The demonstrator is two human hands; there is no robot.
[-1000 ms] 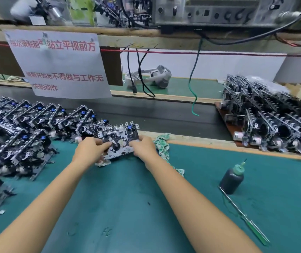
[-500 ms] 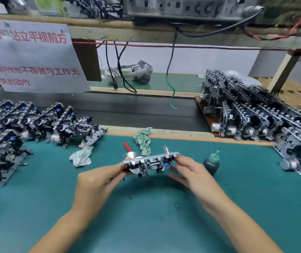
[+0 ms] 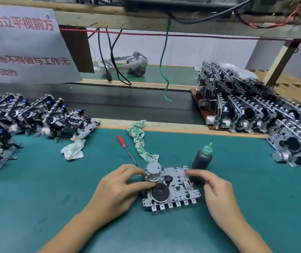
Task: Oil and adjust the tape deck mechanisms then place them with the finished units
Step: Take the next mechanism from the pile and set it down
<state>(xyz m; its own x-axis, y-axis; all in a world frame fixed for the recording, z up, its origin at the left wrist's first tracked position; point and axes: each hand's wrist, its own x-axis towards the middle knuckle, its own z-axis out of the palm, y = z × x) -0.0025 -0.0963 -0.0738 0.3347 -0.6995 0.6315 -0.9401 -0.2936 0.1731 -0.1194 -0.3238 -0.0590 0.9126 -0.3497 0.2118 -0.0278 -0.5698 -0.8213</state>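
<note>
The tape deck mechanism [image 3: 171, 189] lies flat on the green mat [image 3: 255, 207], near its front edge; the left hand [image 3: 117, 189] pinches its grey motor [image 3: 153, 171] between thumb and fingers; the right hand [image 3: 214, 189] curls round its right edge; an oil bottle [image 3: 202, 158] stands just behind; a red screwdriver [image 3: 126, 148] lies beside a rag [image 3: 140, 143]; mechanism rows at both sides run out of frame.
</note>
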